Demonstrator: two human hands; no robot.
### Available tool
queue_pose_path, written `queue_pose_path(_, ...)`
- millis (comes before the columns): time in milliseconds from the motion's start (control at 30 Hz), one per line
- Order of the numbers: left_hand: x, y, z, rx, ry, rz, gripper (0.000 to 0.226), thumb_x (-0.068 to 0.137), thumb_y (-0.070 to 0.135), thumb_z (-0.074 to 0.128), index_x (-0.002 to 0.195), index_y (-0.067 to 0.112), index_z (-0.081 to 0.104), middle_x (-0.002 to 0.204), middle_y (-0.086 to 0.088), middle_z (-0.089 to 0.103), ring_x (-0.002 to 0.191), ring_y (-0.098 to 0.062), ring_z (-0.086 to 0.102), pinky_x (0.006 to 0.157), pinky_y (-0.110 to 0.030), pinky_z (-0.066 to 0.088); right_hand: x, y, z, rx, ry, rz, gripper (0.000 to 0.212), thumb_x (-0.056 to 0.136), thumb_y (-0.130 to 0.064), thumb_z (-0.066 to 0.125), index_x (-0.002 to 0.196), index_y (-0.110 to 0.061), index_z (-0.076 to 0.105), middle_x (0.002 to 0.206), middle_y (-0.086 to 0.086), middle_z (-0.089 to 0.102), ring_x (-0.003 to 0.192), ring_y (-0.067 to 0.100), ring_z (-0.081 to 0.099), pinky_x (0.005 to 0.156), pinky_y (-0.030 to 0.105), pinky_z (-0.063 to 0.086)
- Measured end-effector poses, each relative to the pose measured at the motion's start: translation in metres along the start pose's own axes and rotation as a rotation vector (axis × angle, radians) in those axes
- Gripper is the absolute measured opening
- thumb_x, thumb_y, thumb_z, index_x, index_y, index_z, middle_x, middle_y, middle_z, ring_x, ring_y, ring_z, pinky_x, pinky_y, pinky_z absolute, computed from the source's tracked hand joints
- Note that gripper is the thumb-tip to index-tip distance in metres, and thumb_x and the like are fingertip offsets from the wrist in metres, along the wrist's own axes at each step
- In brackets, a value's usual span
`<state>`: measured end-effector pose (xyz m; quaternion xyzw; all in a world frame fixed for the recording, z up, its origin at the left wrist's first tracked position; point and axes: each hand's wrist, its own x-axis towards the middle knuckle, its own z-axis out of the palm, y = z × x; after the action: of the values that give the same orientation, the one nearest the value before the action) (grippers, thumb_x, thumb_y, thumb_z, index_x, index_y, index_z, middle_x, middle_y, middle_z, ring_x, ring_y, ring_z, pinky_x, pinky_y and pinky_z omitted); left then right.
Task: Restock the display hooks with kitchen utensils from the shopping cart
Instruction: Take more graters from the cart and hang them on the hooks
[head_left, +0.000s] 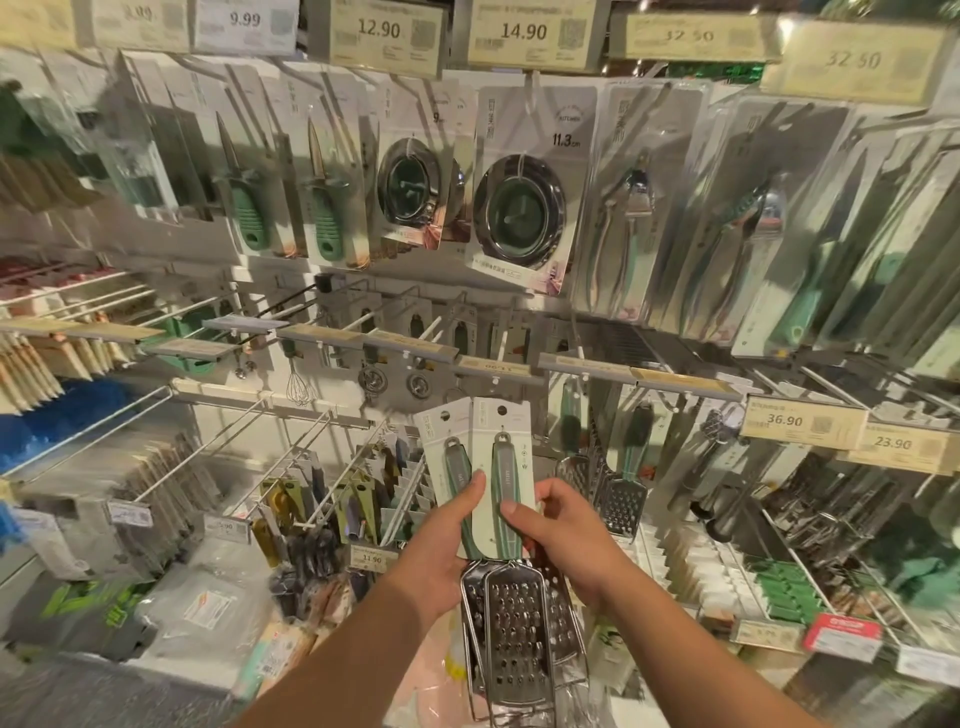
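Held stock: a fanned bundle of flat steel graters with grey-green handles on white backing cards (498, 493), upright in front of the display, card tops level with the middle row of hooks, perforated blades hanging below the hands.

Left hand (447, 545): grips the bundle from the left, thumb laid across the front card, fingers (470, 493) curled behind.

Right hand (561, 525): pinches the right edge of the bundle, thumb on the front handle, fingers curled round the back.

Display wall: white pegboard panel fitted with rows of white wire hooks (291, 447).

Top row: green-handled pointed knives on cards (244, 208), round steel sink strainers on grey cards (519, 208), shears in clear blister packs (628, 218); further packs to the right, blurred.

Price tags: cream paper labels along the top edge (524, 31) reading 9.99, 12.90, 14.90; lower right labels read 36.90 and 23.90.

Middle row: a small wire whisk (298, 387), small round strainers, and matching hanging graters (621, 499) just right of the held bundle.

Lower rows: carded peelers and small tools at left centre, dark steel utensils at right, green packs below them.

Far left: blue packaged goods (57, 415) and pale wooden items, blurred.
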<state>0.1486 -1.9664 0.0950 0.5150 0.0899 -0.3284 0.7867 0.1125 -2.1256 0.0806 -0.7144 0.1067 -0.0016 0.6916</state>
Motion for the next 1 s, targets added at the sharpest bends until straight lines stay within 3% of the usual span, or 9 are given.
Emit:
queue_pose_path(167, -0.002, 0.003, 0.0, -0.008, 0.001, 0.018, 0.05, 0.088, 0.051, 0.069, 0.119, 0.013, 0.074, 0.113, -0.017, 0.077, 0.101, -0.035, 0.076, 0.101, -0.052, 0.055, 0.001, 0.005, 0.0, 0.02, 0.052, -0.02, 0.048, 0.083, -0.035, 0.085, 0.099, -0.002, 0.054, 0.072, 0.002, 0.065, 0.062, 0.016, 0.056, 0.067, 0.036, 0.045)
queue_pose_path(233, -0.001, 0.003, -0.001, -0.012, 0.023, 0.025, 0.049, 0.09, 0.053, 0.068, 0.12, 0.015, 0.074, 0.113, -0.016, 0.077, 0.104, -0.034, 0.075, 0.102, -0.053, 0.054, 0.001, 0.005, 0.0, 0.057, 0.088, -0.031, 0.039, 0.085, -0.029, 0.084, 0.095, -0.005, 0.055, 0.074, 0.004, 0.063, 0.06, 0.017, 0.055, 0.065, 0.036, 0.047)
queue_pose_path(400, -0.001, 0.005, -0.007, -0.049, 0.026, 0.004, 0.041, 0.093, 0.049, 0.068, 0.116, 0.015, 0.072, 0.105, -0.018, 0.079, 0.083, -0.033, 0.079, 0.074, -0.04, 0.059, 0.007, 0.005, -0.009, 0.141, 0.174, 0.02, 0.029, 0.092, -0.023, 0.076, 0.098, -0.011, 0.051, 0.084, 0.012, 0.058, 0.06, 0.018, 0.05, 0.053, 0.031, 0.042)
queue_pose_path(600, 0.007, 0.008, -0.008, -0.033, 0.05, 0.004, 0.029, 0.089, 0.037, 0.077, 0.106, 0.015, 0.072, 0.087, -0.021, 0.078, 0.069, -0.034, 0.075, 0.068, -0.038, 0.058, 0.007, 0.004, -0.018, 0.156, 0.139, 0.03, 0.029, 0.094, -0.021, 0.075, 0.108, -0.007, 0.054, 0.098, 0.017, 0.056, 0.079, 0.03, 0.055, 0.053, 0.035, 0.053)
queue_pose_path(700, 0.008, 0.011, -0.009, -0.03, 0.074, 0.055, 0.028, 0.09, 0.037, 0.076, 0.109, 0.017, 0.071, 0.073, -0.011, 0.078, 0.067, -0.028, 0.072, 0.055, -0.03, 0.057, 0.005, 0.002, -0.024, 0.156, 0.127, 0.021, 0.024, 0.094, -0.018, 0.074, 0.109, -0.008, 0.058, 0.098, 0.02, 0.063, 0.078, 0.033, 0.058, 0.058, 0.037, 0.049)
queue_pose_path(733, 0.011, 0.011, -0.011, -0.022, 0.088, 0.072, 0.03, 0.088, 0.037, 0.077, 0.11, 0.018, 0.071, 0.073, -0.01, 0.078, 0.071, -0.029, 0.072, 0.057, -0.033, 0.059, 0.004, 0.001, -0.026, 0.157, 0.123, 0.014, 0.022, 0.095, -0.015, 0.073, 0.11, -0.008, 0.06, 0.098, 0.018, 0.069, 0.077, 0.034, 0.062, 0.061, 0.038, 0.05)
queue_pose_path(800, 0.012, 0.012, -0.01, -0.01, 0.089, 0.079, 0.037, 0.082, 0.04, 0.08, 0.112, 0.018, 0.072, 0.084, -0.013, 0.079, 0.087, -0.035, 0.073, 0.079, -0.048, 0.064, 0.001, -0.002, -0.03, 0.159, 0.1, -0.009, 0.02, 0.096, -0.008, 0.069, 0.114, -0.007, 0.063, 0.103, 0.014, 0.077, 0.083, 0.034, 0.072, 0.071, 0.041, 0.055)
queue_pose_path(867, 0.013, 0.013, -0.01, -0.002, 0.104, 0.061, 0.041, 0.079, 0.041, 0.083, 0.111, 0.018, 0.073, 0.092, -0.018, 0.077, 0.097, -0.04, 0.071, 0.096, -0.057, 0.057, -0.002, -0.002, -0.033, 0.153, 0.075, -0.039, 0.022, 0.097, -0.002, 0.065, 0.117, -0.008, 0.064, 0.108, 0.015, 0.077, 0.091, 0.036, 0.075, 0.081, 0.048, 0.059)
queue_pose_path(1000, 0.014, 0.017, -0.004, 0.006, 0.096, 0.062, 0.037, 0.081, 0.04, 0.082, 0.109, 0.019, 0.072, 0.096, -0.018, 0.076, 0.091, -0.038, 0.071, 0.095, -0.053, 0.058, -0.003, 0.004, -0.04, 0.155, 0.112, -0.092, 0.027, 0.096, -0.001, 0.064, 0.122, -0.009, 0.061, 0.113, 0.019, 0.075, 0.097, 0.046, 0.073, 0.083, 0.061, 0.058)
